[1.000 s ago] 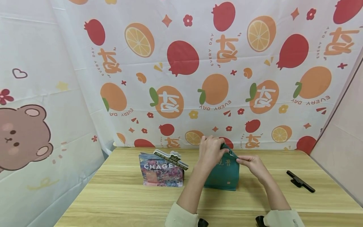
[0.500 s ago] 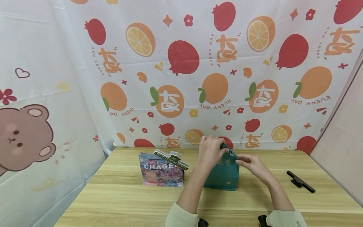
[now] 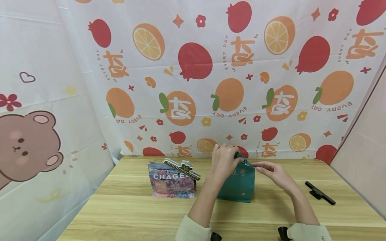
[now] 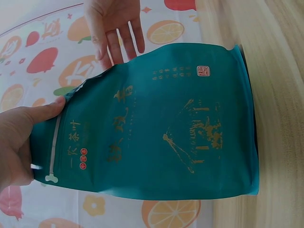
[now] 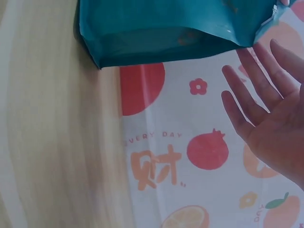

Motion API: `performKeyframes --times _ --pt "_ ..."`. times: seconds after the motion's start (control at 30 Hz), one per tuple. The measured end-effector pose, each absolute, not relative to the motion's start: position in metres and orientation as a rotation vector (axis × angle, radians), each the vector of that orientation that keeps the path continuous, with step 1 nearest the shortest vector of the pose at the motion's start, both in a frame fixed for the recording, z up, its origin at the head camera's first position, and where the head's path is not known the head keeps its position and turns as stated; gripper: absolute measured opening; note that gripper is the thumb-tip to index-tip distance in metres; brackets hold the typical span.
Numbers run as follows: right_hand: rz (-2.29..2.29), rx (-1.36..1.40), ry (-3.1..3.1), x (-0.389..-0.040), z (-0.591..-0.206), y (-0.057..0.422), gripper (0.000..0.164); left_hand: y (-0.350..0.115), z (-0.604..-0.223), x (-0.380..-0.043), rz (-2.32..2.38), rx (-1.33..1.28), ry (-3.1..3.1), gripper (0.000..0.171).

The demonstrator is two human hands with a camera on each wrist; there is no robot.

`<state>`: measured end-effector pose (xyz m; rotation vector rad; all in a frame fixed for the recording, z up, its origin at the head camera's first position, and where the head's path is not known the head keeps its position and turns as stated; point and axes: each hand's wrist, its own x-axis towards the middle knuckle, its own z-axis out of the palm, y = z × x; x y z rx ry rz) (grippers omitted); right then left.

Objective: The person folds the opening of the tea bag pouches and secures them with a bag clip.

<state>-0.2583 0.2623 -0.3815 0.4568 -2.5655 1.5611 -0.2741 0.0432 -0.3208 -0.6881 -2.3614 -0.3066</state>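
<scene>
A teal tea bag with gold lettering stands upright on the wooden table. Its top is bent over on the right. My left hand grips the bag's top; in the left wrist view the thumb lies across the front, near a pale zip strip. At the bag's upper right edge is my right hand. The right wrist view shows that hand's fingers spread and fairly straight, fingertips beside the bag's edge; I cannot tell whether they touch it. The bag's upper left is hidden behind my left hand.
To the left stands a colourful CHAGEE bag, with a white-and-black sealing clip slanted across its top. A black clip lies on the table at the right. A fruit-print cloth hangs behind.
The right hand's thumb and fingers have let go of the bag's right corner and spread, and the hand has shifted slightly right. The left hand keeps its hold.
</scene>
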Motion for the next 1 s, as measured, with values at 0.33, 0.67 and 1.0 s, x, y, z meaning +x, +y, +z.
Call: performKeyframes --times 0.33,0.67,1.0 --pt "1.381 0.42 -2.574 -0.253 -0.379 0.277 0.039 0.043 -0.32 -0.271 -0.32 -0.692 -2.355 0.024" --pt "1.164 0.308 -2.626 -0.241 -0.371 0.287 0.036 0.041 -0.321 -0.267 -0.341 -0.691 -2.334 0.024" --pt "0.973 0.247 -2.642 -0.234 -0.372 0.307 0.037 0.04 -0.321 -0.264 -0.342 -0.697 -2.326 0.024"
